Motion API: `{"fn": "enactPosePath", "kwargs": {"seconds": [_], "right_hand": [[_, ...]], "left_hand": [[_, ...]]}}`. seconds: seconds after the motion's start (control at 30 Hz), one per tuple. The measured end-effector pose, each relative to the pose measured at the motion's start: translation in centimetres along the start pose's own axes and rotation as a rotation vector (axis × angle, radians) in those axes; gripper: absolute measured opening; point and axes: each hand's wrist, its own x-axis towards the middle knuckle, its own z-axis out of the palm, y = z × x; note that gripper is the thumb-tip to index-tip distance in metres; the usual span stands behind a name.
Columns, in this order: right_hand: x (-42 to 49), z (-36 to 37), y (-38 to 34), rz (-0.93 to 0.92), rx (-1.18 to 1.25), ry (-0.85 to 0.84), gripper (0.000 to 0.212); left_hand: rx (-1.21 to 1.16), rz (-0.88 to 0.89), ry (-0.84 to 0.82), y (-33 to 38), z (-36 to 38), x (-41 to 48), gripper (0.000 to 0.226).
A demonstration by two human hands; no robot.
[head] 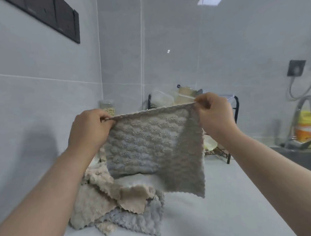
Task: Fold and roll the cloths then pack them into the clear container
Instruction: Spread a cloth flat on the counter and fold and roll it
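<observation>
Both forearms [38, 196] reach in from the bottom edge as I watch. The left hand [90, 128] and right hand [214, 114] each pinch a top corner of a grey-beige cloth [145, 141], fingers curled on the hem. They hold it stretched out and hanging above the white counter [227, 204], with a flap on the right hanging lower than the rest. Below it, a heap of unfolded cloths [110, 206] lies crumpled on the counter. I see no rolled cloth anywhere, so I judge the job barely begun. Clear tubs [163, 99] sit in the dish rack [236, 106] behind, and I cannot tell which is the container.
</observation>
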Motion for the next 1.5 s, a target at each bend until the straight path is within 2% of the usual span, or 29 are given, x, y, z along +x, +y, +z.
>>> {"fn": "enactPosePath", "kwargs": {"seconds": [0.03, 0.1, 0.17, 0.27, 0.33, 0.4, 0.5, 0.57, 0.67, 0.77, 0.87, 0.97, 1.1, 1.27, 1.37, 1.47, 1.5], "right_hand": [[0.1, -1.0, 0.1, 0.014, -0.006, 0.017, 0.006], [0.2, -3.0, 0.7, 0.024, -0.026, 0.039, 0.004], [0.3, -4.6, 1.7, 0.054, -0.016, 0.040, 0.010], [0.9, -6.5, 4.1, 0.102, -0.023, 0.037, 0.017], [1.6, -7.1, 6.5, 0.123, -0.083, 0.040, 0.023], [2.3, -7.4, 8.7, 0.152, -0.165, 0.050, 0.030], [3.2, -7.4, 11.0, 0.209, -0.201, 0.059, 0.028], [3.9, -7.3, 12.2, 0.247, -0.177, 0.059, 0.025], [5.4, -7.6, 13.5, 0.284, -0.107, 0.134, 0.030], [6.0, -8.5, 13.6, 0.260, -0.182, 0.196, 0.021], [5.2, -9.7, 13.5, 0.242, -0.146, 0.192, 0.016], [3.1, -10.6, 13.4, 0.287, -0.086, 0.114, 0.012], [-2.2, -11.8, 15.3, 0.382, -0.069, -0.029, 0.013], [-9.6, -12.5, 18.8, 0.490, -0.220, -0.237, 0.016], [-13.2, -12.5, 19.8, 0.452, -0.429, -0.426, 0.026], [-14.8, -13.2, 19.6, 0.431, -0.570, -0.613, 0.028], [-14.9, -13.4, 19.2, 0.420, -0.587, -0.652, 0.027]], "left_hand": [[-0.078, -0.015, 0.004, 0.7, 0.1, 0.2, 0.005], [-0.183, -0.036, -0.018, 1.8, 0.6, 0.6, 0.013], [-0.231, -0.024, -0.060, 2.8, 1.6, 0.9, 0.020], [-0.305, -0.046, -0.142, 4.4, 4.1, 1.4, 0.013], [-0.307, -0.066, -0.203, 5.0, 6.4, 2.1, 0.015], [-0.268, -0.073, -0.263, 5.3, 8.7, 2.8, 0.026], [-0.223, -0.078, -0.316, 5.9, 11.4, 3.5, 0.024], [-0.231, -0.084, -0.316, 6.2, 12.8, 4.1, 0.018], [-0.319, -0.102, -0.305, 6.5, 14.2, 5.1, 0.014], [-0.332, -0.012, -0.275, 7.2, 14.9, 5.2, 0.018], [-0.327, 0.087, -0.254, 7.9, 14.0, 4.0, 0.015], [-0.290, 0.113, -0.291, 7.7, 12.5, 1.4, 0.014], [-0.245, 0.095, -0.481, 5.8, 11.7, -4.9, 0.023], [-0.115, 0.077, -0.745, 3.4, 12.1, -12.6, 0.026], [-0.041, 0.107, -0.933, 2.5, 12.6, -15.5, 0.026], [-0.026, 0.130, -1.105, 2.5, 12.6, -16.4, 0.011], [-0.038, 0.111, -1.125, 2.7, 12.6, -16.3, 0.019]]}}
